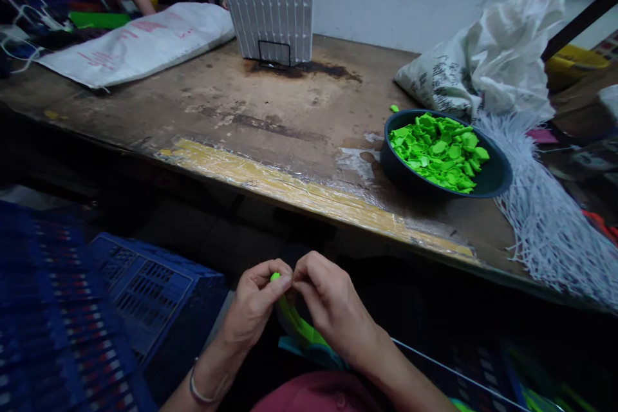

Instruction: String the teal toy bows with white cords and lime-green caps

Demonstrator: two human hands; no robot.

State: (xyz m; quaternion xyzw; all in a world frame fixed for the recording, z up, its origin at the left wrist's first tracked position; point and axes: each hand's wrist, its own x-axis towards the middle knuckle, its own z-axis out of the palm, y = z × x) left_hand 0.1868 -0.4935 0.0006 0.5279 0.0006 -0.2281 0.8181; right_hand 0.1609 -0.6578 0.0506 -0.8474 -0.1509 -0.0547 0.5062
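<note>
Left hand (253,302): thumb and forefinger pinched on a small green piece (275,276), long axis not discernible. Right hand (331,302): fingertips just right of it, pinched closed, contents cannot be determined. Beyond, rightward on the table (290,106): bowl (503,181) of green pieces (437,149).

One head-worn view, looking forward and down over the wearer's shirt (313,394); left hand (255,299) and right hand (335,309) close at bottom center, tabletop (299,103) farther out, wall (371,6) behind.
</note>
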